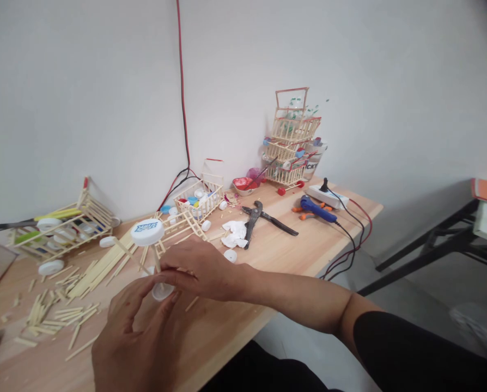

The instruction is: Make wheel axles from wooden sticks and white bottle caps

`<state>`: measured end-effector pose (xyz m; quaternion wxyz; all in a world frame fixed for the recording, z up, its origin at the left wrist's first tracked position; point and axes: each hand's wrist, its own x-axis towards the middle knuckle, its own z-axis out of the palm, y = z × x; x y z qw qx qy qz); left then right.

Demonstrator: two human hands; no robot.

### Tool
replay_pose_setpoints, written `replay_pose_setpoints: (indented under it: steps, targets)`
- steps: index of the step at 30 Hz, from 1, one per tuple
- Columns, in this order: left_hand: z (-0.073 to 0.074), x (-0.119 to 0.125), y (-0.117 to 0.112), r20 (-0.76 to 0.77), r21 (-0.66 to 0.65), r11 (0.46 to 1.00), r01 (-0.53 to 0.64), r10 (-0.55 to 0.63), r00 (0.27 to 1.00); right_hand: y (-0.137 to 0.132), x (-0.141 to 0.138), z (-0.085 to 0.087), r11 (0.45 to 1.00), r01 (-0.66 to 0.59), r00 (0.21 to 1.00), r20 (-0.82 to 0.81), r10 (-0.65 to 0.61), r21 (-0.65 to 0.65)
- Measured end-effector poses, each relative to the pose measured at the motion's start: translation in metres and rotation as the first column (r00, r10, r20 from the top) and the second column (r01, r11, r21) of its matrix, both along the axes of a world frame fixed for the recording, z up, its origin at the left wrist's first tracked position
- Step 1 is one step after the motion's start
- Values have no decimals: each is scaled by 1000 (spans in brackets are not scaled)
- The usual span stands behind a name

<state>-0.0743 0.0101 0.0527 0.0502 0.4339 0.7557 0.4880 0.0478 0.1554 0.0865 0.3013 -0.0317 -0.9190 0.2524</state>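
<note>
Near the table's front edge, my left hand (135, 326) pinches a white plastic bottle cap (162, 293) between thumb and fingers. My right hand (205, 269) is closed around a short wooden stick (157, 258) that stands nearly upright in that cap. At the stick's upper end sits another white bottle cap (147, 233) with blue print on its top. Just behind my hands, another wooden stick (131, 255) leans with a white cap (107, 242) at its end. My fingers hide part of the joint at the lower cap.
Cut stick pieces (43, 313) litter the left. Stick carts hold caps: one left (59, 234), one by the wall (200, 198). Stacked carts (288, 147) stand at the back. Pliers-like cutters (260, 215), a blue glue gun (317, 209) and a power strip (327, 196) lie right.
</note>
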Motion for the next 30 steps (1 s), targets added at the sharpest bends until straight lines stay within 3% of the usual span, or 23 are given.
replay_pose_setpoints:
  steps: [11, 15, 30]
  targets:
    - [3, 1, 1, 115, -31, 999, -9, 12, 993, -1, 0, 2, 1000, -11, 1000, 10, 11, -21]
    - [7, 6, 4, 155, -49, 996, -70, 77, 985, -2, 0, 3, 1000, -2, 1000, 21, 2, -14]
    - [3, 2, 2, 108, -54, 998, -41, 46, 993, 1, -1, -1, 999, 12, 1000, -7, -12, 37]
